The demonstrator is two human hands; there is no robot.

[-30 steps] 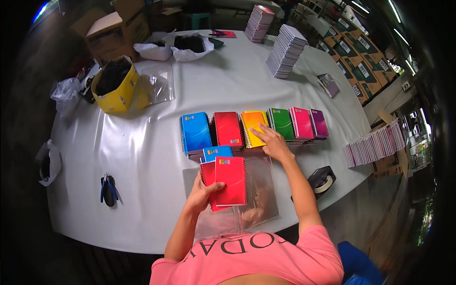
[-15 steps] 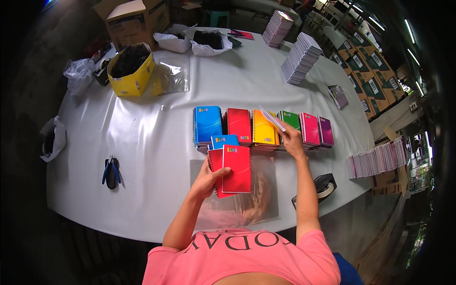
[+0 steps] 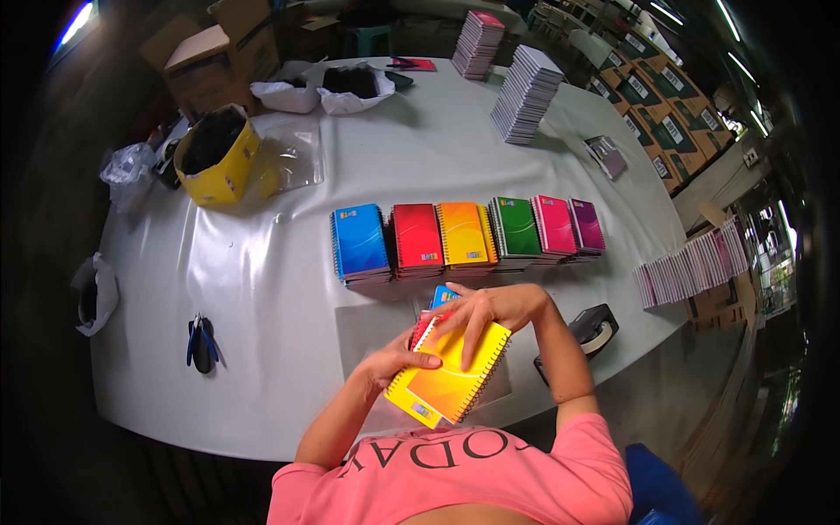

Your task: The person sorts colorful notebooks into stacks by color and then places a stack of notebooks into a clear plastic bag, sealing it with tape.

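Observation:
My left hand (image 3: 392, 360) grips the left edge of a small stack of spiral notebooks held above the table's near edge. A yellow-orange notebook (image 3: 448, 378) lies on top, with a red notebook (image 3: 422, 327) and a blue notebook (image 3: 444, 296) peeking out beneath it. My right hand (image 3: 481, 312) rests flat on the yellow cover, fingers spread over its upper part. Just beyond the hands runs a row of notebook piles: blue (image 3: 360, 241), red (image 3: 417, 236), orange (image 3: 464, 233), green (image 3: 514, 227), pink (image 3: 553, 223) and purple (image 3: 586, 224).
The white table (image 3: 280, 289) carries a yellow box (image 3: 217, 157) of dark items, white bags (image 3: 350, 87) at the back, two tall notebook stacks (image 3: 525, 92), blue-handled pliers (image 3: 199, 343) at left and a tape dispenser (image 3: 588, 331) at right. Clear plastic sleeves (image 3: 372, 328) lie under the hands. Cardboard boxes stand around the table.
My right hand lifted a yellow notebook from the orange pile and brought it down onto the red-and-blue stack held in my left hand.

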